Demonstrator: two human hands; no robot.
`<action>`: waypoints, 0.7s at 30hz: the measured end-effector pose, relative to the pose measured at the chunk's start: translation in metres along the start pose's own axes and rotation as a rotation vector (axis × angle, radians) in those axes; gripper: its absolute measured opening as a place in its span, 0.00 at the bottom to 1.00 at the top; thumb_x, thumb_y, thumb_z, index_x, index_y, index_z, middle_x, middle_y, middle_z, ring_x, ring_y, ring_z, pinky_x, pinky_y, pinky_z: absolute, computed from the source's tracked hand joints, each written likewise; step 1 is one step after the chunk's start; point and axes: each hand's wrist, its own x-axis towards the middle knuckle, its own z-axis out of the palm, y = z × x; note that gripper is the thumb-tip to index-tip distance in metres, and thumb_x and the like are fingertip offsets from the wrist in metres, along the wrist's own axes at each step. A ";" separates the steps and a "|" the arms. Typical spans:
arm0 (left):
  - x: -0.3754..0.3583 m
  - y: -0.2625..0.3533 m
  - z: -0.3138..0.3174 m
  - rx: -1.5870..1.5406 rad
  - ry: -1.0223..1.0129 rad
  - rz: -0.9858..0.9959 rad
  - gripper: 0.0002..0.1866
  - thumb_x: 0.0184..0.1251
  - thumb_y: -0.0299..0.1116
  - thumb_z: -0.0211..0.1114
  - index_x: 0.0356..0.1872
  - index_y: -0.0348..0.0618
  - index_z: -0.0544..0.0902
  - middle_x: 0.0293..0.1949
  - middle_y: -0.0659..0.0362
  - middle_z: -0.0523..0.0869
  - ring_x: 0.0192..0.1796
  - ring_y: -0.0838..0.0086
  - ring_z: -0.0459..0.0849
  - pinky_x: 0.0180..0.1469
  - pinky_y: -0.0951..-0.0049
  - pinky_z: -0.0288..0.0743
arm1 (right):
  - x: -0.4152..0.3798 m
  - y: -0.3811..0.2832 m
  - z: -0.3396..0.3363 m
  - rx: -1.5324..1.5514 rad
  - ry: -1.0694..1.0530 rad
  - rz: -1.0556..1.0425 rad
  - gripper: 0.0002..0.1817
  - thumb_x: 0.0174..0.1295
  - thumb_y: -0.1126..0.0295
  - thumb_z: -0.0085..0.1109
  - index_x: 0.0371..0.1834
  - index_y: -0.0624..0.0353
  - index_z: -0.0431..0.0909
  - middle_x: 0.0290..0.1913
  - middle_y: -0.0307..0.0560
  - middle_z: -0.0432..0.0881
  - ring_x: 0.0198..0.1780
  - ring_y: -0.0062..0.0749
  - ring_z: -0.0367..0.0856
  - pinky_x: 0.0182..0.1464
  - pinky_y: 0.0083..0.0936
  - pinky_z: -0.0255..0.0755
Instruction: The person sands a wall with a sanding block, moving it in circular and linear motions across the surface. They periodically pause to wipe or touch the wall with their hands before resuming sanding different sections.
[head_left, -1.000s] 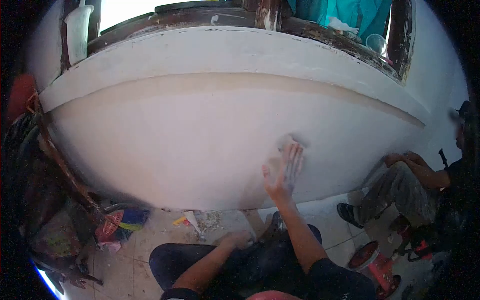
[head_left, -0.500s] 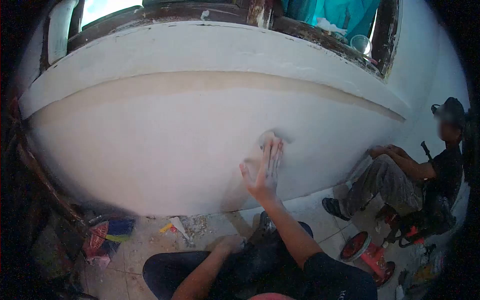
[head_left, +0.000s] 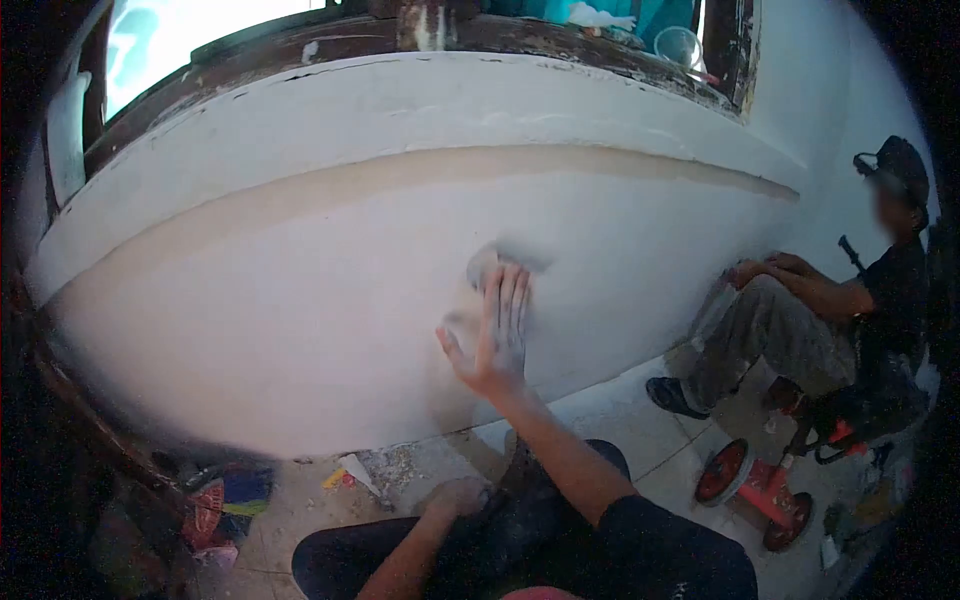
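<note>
Grip of the left hand: loosely curled, resting on the dark trouser knee, clamped on nothing visible. Grip of the right hand: fingers spread flat, palm pressing a small pale pad against the wall; whether sandpaper or cloth, cannot tell. Pad mostly hidden under the fingers, only its top edge peeping out above the fingertips, flush to the plaster.

Going left to right across the wall: smooth, pale and even on the left stretch; tan band running along under the sill, unworked; greyish dusty smudge just around the pad at centre; right stretch toward the corner looking matt and even too. Judged roughly midway, with the band and the patch under the palm left to do.

Debris scattered on the floor at the wall's foot. Further right, a seated person on a red tricycle, well apart.
</note>
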 end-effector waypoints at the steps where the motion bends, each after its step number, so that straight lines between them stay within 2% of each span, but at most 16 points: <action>1: 0.015 -0.014 0.015 0.012 -0.007 -0.016 0.19 0.71 0.39 0.56 0.54 0.43 0.86 0.57 0.45 0.88 0.58 0.46 0.87 0.61 0.47 0.80 | -0.022 0.007 0.003 -0.008 -0.073 0.054 0.57 0.69 0.46 0.62 0.84 0.74 0.41 0.84 0.78 0.41 0.85 0.75 0.34 0.83 0.64 0.31; 3: 0.049 -0.063 0.068 -0.005 -0.003 -0.033 0.19 0.71 0.39 0.55 0.54 0.42 0.86 0.57 0.43 0.88 0.61 0.44 0.85 0.63 0.48 0.78 | -0.034 0.022 0.000 -0.003 -0.134 0.148 0.57 0.69 0.47 0.62 0.84 0.76 0.40 0.84 0.79 0.38 0.85 0.76 0.32 0.83 0.63 0.30; 4: 0.044 -0.063 0.084 0.014 -0.044 -0.049 0.19 0.71 0.39 0.55 0.54 0.42 0.86 0.57 0.43 0.88 0.61 0.44 0.85 0.63 0.48 0.78 | -0.029 0.031 -0.009 -0.008 -0.124 0.156 0.56 0.70 0.47 0.61 0.84 0.76 0.40 0.84 0.78 0.38 0.85 0.74 0.32 0.83 0.63 0.29; 5: 0.039 -0.055 0.103 0.072 0.436 0.066 0.19 0.71 0.38 0.55 0.54 0.42 0.86 0.57 0.42 0.87 0.61 0.44 0.84 0.65 0.48 0.77 | -0.022 0.039 -0.016 -0.014 -0.115 0.170 0.56 0.70 0.47 0.60 0.84 0.75 0.39 0.84 0.78 0.39 0.86 0.72 0.32 0.83 0.63 0.29; 6: 0.030 -0.049 0.119 0.131 0.906 0.194 0.19 0.71 0.38 0.55 0.54 0.41 0.87 0.57 0.41 0.87 0.62 0.43 0.84 0.67 0.48 0.75 | -0.009 0.050 -0.020 0.011 0.004 0.188 0.55 0.70 0.47 0.60 0.85 0.74 0.40 0.85 0.77 0.39 0.86 0.70 0.33 0.83 0.63 0.29; 7: 0.034 -0.047 0.097 0.011 0.446 0.066 0.20 0.73 0.39 0.54 0.57 0.42 0.86 0.59 0.41 0.86 0.63 0.42 0.83 0.68 0.47 0.74 | 0.003 0.060 -0.022 0.033 0.131 0.213 0.55 0.70 0.47 0.60 0.85 0.73 0.40 0.85 0.76 0.40 0.86 0.68 0.33 0.83 0.63 0.29; 8: 0.044 -0.042 0.059 -0.102 -0.006 -0.089 0.21 0.75 0.40 0.53 0.59 0.42 0.85 0.60 0.40 0.85 0.64 0.41 0.82 0.69 0.47 0.72 | 0.011 0.060 -0.028 0.044 0.151 0.285 0.55 0.70 0.47 0.60 0.85 0.73 0.40 0.85 0.76 0.40 0.86 0.68 0.33 0.83 0.63 0.29; 10: 0.031 -0.022 0.030 -0.027 -0.099 -0.054 0.23 0.77 0.42 0.51 0.65 0.42 0.81 0.64 0.41 0.83 0.66 0.41 0.80 0.71 0.47 0.70 | 0.028 0.058 -0.038 0.052 0.215 0.225 0.54 0.70 0.45 0.60 0.85 0.70 0.43 0.85 0.73 0.44 0.86 0.68 0.38 0.83 0.64 0.33; 11: 0.037 -0.031 0.040 -0.004 -0.112 -0.062 0.23 0.77 0.42 0.51 0.65 0.42 0.81 0.64 0.41 0.83 0.66 0.41 0.80 0.71 0.47 0.70 | 0.023 0.055 -0.034 0.053 0.235 0.245 0.54 0.70 0.45 0.60 0.85 0.70 0.43 0.85 0.73 0.44 0.86 0.68 0.38 0.83 0.64 0.33; 13: 0.045 -0.043 0.060 -0.076 -0.101 -0.114 0.25 0.80 0.43 0.49 0.69 0.43 0.78 0.66 0.40 0.81 0.69 0.43 0.78 0.73 0.48 0.69 | 0.001 0.038 -0.025 0.164 0.029 0.181 0.53 0.70 0.45 0.61 0.85 0.68 0.45 0.86 0.69 0.45 0.87 0.64 0.39 0.83 0.63 0.32; 14: 0.042 -0.038 0.061 -0.074 -0.103 -0.113 0.25 0.80 0.43 0.49 0.69 0.43 0.78 0.66 0.40 0.81 0.69 0.43 0.78 0.73 0.48 0.69 | -0.019 0.033 -0.020 0.163 0.031 0.184 0.53 0.70 0.45 0.61 0.85 0.68 0.45 0.86 0.69 0.45 0.87 0.64 0.39 0.83 0.63 0.32; 16: 0.022 -0.018 0.057 0.326 0.448 0.328 0.25 0.82 0.44 0.47 0.68 0.42 0.79 0.66 0.40 0.81 0.70 0.44 0.77 0.74 0.50 0.67 | -0.051 0.025 -0.007 0.272 -0.111 0.229 0.52 0.71 0.44 0.59 0.85 0.67 0.47 0.86 0.68 0.46 0.87 0.62 0.40 0.83 0.64 0.31; 17: 0.018 -0.012 0.048 0.321 0.449 0.319 0.25 0.82 0.44 0.47 0.68 0.42 0.79 0.66 0.40 0.81 0.70 0.44 0.77 0.74 0.50 0.67 | -0.057 0.032 -0.001 0.279 -0.118 0.229 0.52 0.71 0.44 0.59 0.85 0.67 0.47 0.86 0.68 0.46 0.87 0.62 0.40 0.83 0.64 0.31; 19: 0.021 0.005 0.022 -0.218 -0.018 -0.057 0.26 0.83 0.47 0.45 0.70 0.43 0.77 0.69 0.41 0.79 0.72 0.45 0.75 0.76 0.51 0.65 | -0.052 0.052 -0.003 0.163 -0.020 0.203 0.52 0.71 0.43 0.59 0.85 0.67 0.48 0.86 0.68 0.45 0.87 0.64 0.39 0.82 0.66 0.29; 20: 0.030 -0.016 0.046 -0.252 0.007 -0.069 0.26 0.83 0.47 0.45 0.70 0.43 0.77 0.69 0.41 0.79 0.72 0.45 0.75 0.76 0.51 0.65 | -0.042 0.061 -0.005 0.105 0.068 0.213 0.52 0.70 0.42 0.59 0.85 0.68 0.48 0.86 0.69 0.45 0.87 0.66 0.37 0.82 0.66 0.29; 21: 0.052 -0.057 0.090 -0.169 0.031 0.024 0.27 0.84 0.49 0.44 0.70 0.43 0.77 0.70 0.42 0.79 0.73 0.45 0.75 0.76 0.50 0.65 | -0.025 0.065 -0.011 0.052 0.158 0.217 0.53 0.70 0.42 0.59 0.85 0.68 0.48 0.86 0.69 0.44 0.86 0.68 0.36 0.82 0.66 0.28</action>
